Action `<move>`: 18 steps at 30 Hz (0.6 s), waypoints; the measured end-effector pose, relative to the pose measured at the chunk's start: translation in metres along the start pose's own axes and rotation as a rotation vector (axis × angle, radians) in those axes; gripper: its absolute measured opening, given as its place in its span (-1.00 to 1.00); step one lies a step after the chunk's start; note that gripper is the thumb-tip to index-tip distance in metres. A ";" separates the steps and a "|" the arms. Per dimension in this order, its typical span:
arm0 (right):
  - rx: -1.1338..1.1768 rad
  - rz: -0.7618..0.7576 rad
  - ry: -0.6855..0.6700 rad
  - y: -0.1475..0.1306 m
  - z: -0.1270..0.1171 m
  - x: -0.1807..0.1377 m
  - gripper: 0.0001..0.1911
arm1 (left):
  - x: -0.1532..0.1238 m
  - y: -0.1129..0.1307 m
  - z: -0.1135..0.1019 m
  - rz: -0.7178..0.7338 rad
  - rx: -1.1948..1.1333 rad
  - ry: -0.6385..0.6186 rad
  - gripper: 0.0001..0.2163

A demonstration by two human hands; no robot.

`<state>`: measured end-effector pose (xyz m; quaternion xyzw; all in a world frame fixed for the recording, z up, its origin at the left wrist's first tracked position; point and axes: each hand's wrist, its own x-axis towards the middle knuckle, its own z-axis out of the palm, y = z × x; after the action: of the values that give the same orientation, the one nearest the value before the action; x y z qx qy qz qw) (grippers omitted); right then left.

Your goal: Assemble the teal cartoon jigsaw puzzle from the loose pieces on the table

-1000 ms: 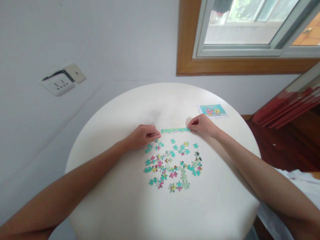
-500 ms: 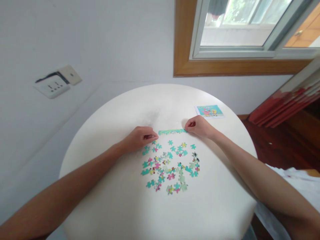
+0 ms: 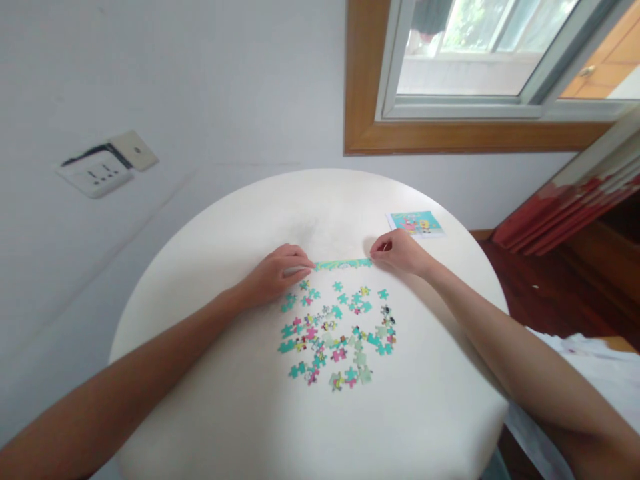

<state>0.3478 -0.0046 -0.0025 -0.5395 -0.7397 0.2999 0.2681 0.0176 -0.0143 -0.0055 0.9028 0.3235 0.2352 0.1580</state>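
A narrow strip of joined jigsaw pieces, teal with yellow marks, lies flat on the white round table. At its left end, my left hand is closed, thumb and fingertips meeting on the strip's edge. My right hand pinches the opposite end, its fingertips hiding that corner. Just below the strip, many loose jigsaw pieces in teal, pink, yellow and pale green are spread out, separate or touching one another.
Behind my right hand lies a picture card with cartoon figures on teal. The table's far edge is near a white wall with a socket and a wood-framed window. A red and white curtain hangs at the right.
My left hand has shifted up from beside the loose pieces to the strip's left end, its fingertips now on it. My right hand stays at the right end. The view has turned slightly.
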 end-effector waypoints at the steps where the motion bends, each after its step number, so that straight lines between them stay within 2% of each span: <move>1: -0.007 0.000 -0.009 -0.001 0.001 -0.001 -0.85 | 0.000 -0.003 0.001 0.000 0.023 -0.013 -0.77; 18: -0.037 0.036 -0.113 -0.006 0.001 -0.003 -0.86 | -0.001 -0.010 0.002 0.028 0.053 -0.099 -0.74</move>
<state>0.3443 -0.0094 0.0013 -0.5399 -0.7491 0.3211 0.2106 0.0132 -0.0076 -0.0121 0.9216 0.3089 0.1837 0.1465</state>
